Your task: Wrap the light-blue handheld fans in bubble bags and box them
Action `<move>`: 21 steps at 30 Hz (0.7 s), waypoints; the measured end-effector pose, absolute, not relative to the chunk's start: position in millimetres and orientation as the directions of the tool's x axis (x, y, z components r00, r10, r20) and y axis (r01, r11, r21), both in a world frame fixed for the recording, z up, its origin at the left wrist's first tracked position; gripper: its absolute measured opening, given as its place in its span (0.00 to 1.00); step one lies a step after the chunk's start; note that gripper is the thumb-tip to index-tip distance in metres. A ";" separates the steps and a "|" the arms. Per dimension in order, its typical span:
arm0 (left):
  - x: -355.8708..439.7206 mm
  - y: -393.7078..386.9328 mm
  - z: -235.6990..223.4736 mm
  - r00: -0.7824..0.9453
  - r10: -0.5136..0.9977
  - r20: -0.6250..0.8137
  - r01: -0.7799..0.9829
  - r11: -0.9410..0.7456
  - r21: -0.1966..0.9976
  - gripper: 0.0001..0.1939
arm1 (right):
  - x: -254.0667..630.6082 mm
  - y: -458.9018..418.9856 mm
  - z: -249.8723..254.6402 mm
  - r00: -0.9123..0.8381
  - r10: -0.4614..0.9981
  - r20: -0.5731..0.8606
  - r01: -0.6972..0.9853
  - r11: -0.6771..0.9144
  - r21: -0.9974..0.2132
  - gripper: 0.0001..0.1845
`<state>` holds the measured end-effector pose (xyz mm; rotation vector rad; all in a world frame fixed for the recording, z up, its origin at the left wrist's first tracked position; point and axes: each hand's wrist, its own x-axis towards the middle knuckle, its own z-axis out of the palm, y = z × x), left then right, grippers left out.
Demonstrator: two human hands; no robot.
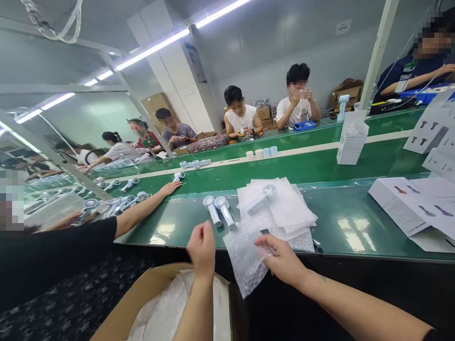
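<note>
Along the green surface [334, 208], two fans [226, 216] lie beside stacked sleeves [295, 208]; the right hand's [282, 259] fingers grasp a bubble-wrap bag [245, 263] at the front edge, the left hand [202, 248] clenched near it

Can count one pouch stack [293, 208], two fans [214, 215] beside it and one fan [256, 203] on top. Also see two cream cylinders [250, 155], two blue cylinders [273, 150].

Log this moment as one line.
Right hand: holding bubble wrap | Left hand: curled, contents unclear | Two handheld fans: on green table | Another fan: lying on bubble-wrap stack
</note>
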<state>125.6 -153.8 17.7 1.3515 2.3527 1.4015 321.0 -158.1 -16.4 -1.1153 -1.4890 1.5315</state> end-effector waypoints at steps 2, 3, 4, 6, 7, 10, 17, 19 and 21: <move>124.8 -104.7 18.9 -0.580 0.794 0.182 0.676 0.345 0.651 0.13 | 323.6 -160.4 -12.9 -0.401 0.913 -0.071 0.121 -0.024 -0.992 0.18; 126.4 -84.5 16.5 -0.575 0.808 0.127 0.677 0.382 0.630 0.14 | 325.1 -161.2 -9.2 -0.402 0.914 -0.057 0.130 -0.005 -0.991 0.18; 128.4 -68.8 13.0 -0.573 0.816 0.084 0.668 0.405 0.625 0.16 | 327.5 -160.9 -3.7 -0.392 0.919 -0.044 0.138 0.011 -0.990 0.17; 130.8 -53.7 6.6 -0.580 0.814 0.037 0.637 0.425 0.643 0.19 | 335.3 -155.0 12.9 -0.361 0.933 -0.019 0.148 0.037 -0.988 0.16; 130.9 -54.4 5.7 -0.583 0.813 0.018 0.620 0.430 0.657 0.21 | 340.8 -149.5 23.7 -0.343 0.939 -0.007 0.158 0.051 -0.986 0.16; 132.9 -85.1 18.3 -0.574 0.819 0.004 0.529 0.367 0.765 0.27 | 359.9 -128.1 60.1 -0.309 0.951 0.029 0.252 0.111 -0.961 0.16; 184.7 -231.5 83.7 -0.375 0.888 0.265 0.180 -0.211 0.961 0.31 | 381.4 -109.8 118.4 -0.385 0.894 0.228 0.607 0.432 -0.667 0.09; 195.3 -255.1 93.4 -0.221 0.869 0.443 0.424 -0.324 0.846 0.27 | 384.7 -112.5 131.9 -0.420 0.875 0.243 0.626 0.473 -0.620 0.06; 199.4 -261.4 97.9 -0.033 0.823 0.567 0.646 -0.415 0.640 0.25 | 391.0 -115.2 145.9 -0.426 0.877 0.225 0.604 0.460 -0.651 0.04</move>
